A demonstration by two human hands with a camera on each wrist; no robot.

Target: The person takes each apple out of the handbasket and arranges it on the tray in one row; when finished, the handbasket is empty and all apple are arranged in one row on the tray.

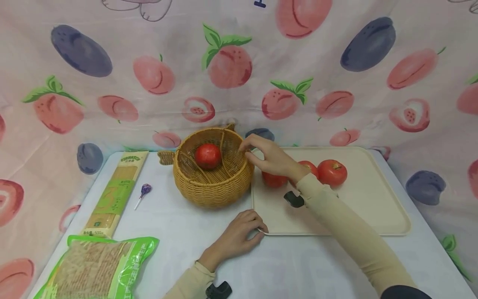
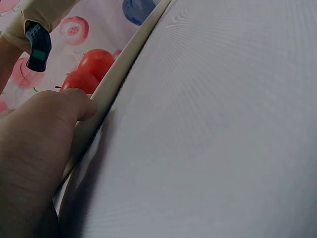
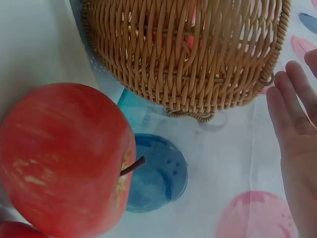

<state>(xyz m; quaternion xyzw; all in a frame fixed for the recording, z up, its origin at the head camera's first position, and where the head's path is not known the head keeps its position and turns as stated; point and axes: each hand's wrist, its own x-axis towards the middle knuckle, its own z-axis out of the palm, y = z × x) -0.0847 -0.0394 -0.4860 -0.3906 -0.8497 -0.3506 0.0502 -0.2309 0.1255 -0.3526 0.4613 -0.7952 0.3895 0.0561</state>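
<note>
A fruit-printed cloth (image 1: pixel 239 104) closes off the back and sides of your white-covered desk (image 1: pixel 168 228). At the left of the desk lie a long noodle pack (image 1: pixel 113 197), a lollipop (image 1: pixel 145 189) and a green-edged bag (image 1: pixel 95 270). The wicker basket (image 1: pixel 213 195) stands upright at the centre, just left of the cream tray (image 1: pixel 373 203), with one red apple (image 1: pixel 208 156) inside. Three more apples (image 1: pixel 332 173) sit on the tray, partly behind your right arm. Your hands are set as follows: the left hand (image 1: pixel 239 232) grips the near left corner of the tray, thumb over the rim; the right hand (image 1: pixel 274 157) is at the right side of the basket rim, fingers loosely extended, holding nothing. Whether its fingertips contact the wicker cannot be told. The step in hand appears to be moving apples between tray and basket; the direction cannot be confirmed. If you are loading the basket, the next move calls for clearing the rim with your right hand, opening it wider and closing on the nearest tray apple. Keep the tray corner steady, as the remaining apples may roll.
</note>
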